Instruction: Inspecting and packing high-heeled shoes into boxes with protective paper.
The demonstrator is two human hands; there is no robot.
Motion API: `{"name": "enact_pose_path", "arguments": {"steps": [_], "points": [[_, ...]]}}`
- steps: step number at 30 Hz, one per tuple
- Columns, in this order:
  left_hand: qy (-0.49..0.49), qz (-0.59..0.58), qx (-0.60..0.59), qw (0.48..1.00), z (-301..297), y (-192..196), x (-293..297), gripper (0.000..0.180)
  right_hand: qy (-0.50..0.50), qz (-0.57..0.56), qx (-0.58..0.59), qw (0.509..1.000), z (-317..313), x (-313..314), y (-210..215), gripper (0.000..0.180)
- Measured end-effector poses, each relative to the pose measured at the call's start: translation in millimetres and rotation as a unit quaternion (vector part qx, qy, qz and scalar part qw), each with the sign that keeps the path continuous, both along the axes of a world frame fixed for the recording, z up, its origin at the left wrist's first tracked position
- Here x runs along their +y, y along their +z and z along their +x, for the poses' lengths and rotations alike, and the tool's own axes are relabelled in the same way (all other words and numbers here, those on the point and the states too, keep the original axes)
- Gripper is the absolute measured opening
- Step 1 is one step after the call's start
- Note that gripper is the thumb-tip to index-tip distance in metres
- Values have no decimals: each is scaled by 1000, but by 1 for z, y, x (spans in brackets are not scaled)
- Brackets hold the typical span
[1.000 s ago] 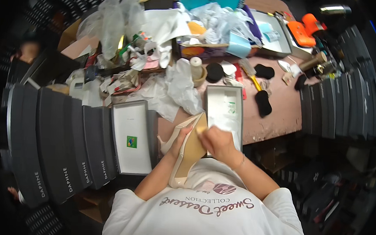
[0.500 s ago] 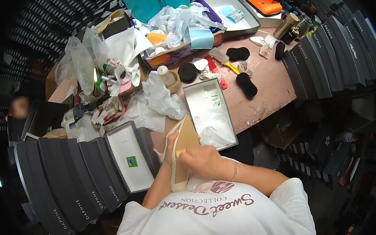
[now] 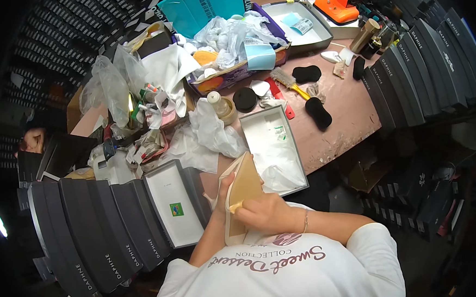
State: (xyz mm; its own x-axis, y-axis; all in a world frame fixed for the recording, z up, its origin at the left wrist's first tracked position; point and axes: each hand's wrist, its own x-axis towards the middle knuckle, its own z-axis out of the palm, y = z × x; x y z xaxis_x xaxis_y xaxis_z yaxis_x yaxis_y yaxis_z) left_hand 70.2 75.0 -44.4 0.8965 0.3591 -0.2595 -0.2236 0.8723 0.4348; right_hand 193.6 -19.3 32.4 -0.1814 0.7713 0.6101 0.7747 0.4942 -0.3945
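Close to my chest, my left hand (image 3: 224,190) grips a pale shoe by its side, with the tan sole (image 3: 245,182) turned toward my right. My right hand (image 3: 265,212) is closed in a pinch on a small yellowish rubbing block (image 3: 235,207), which presses against the sole's edge. Most of the shoe's upper is hidden behind the sole and my fingers. Just beyond the shoe lies an open grey shoebox (image 3: 252,139) with white lining and crumpled tissue inside.
Dark grey shoeboxes (image 3: 88,232) stand in a row at the left, and more boxes (image 3: 416,78) at the right. A white-lined lid (image 3: 165,198) leans nearby. On the pink table are a yellow-handled brush (image 3: 300,91), black pads (image 3: 318,114), a bottle (image 3: 217,101) and a heaped purple box (image 3: 220,81).
The whole view has shifted slightly, so everything sits a little farther right and lower. My right hand with the yellowish block has moved slightly down along the sole; my left hand keeps its grip.
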Motion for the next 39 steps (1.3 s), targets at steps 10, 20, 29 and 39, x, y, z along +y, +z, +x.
{"name": "enact_pose_path", "arguments": {"steps": [10,20,29,39], "points": [[-23,-65,-59,996,13,1,5,77,-88,-65,4,994,45,4,-19,15],[-115,3,-27,993,25,9,11,79,-194,-122,193,954,95,59,-43,17],[73,273,253,925,86,-38,42,58,-286,-234,435,821,131,11,-81,19],[-36,583,520,623,-53,-97,11,74,-194,-316,530,762,93,9,-115,19]]}}
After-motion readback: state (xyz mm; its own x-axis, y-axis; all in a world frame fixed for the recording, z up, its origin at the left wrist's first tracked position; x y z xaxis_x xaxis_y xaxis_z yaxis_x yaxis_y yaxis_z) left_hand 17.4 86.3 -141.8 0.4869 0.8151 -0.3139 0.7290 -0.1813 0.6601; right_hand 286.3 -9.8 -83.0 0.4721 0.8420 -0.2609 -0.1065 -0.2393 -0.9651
